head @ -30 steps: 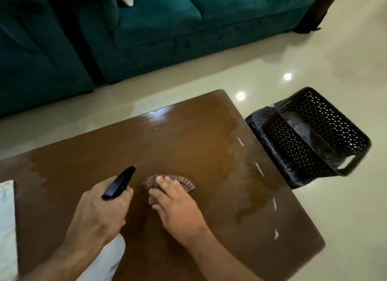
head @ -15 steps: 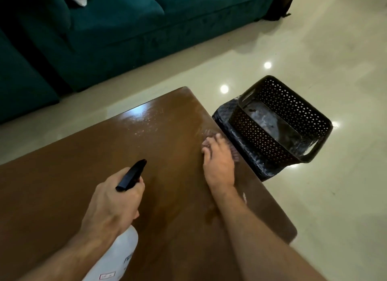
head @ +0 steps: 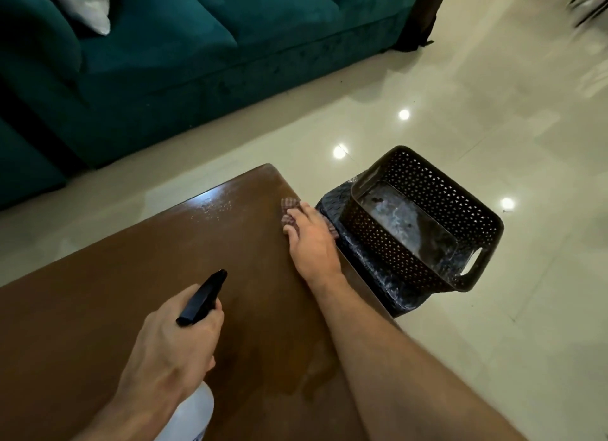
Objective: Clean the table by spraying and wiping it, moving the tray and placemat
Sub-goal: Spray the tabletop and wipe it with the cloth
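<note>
The brown wooden table (head: 115, 302) fills the lower left, with spray droplets glinting near its far corner. My right hand (head: 311, 243) lies flat with straight fingers on a reddish striped cloth (head: 289, 205), pressing it against the table's right edge near that far corner. My left hand (head: 171, 352) grips the neck of a white spray bottle (head: 194, 411) with a black nozzle (head: 204, 297), held above the table's near part. On the floor to the right stands a black perforated tray (head: 421, 223) on a dark placemat (head: 371, 269).
A teal sofa (head: 197, 55) with a white cushion (head: 88, 6) runs along the back, beyond a strip of glossy cream floor tiles (head: 493, 111). The tray and placemat sit close against the table's right side.
My right hand has slid the cloth from the table's middle to the right edge and farther toward the far corner. The left hand keeps its hold on the bottle.
</note>
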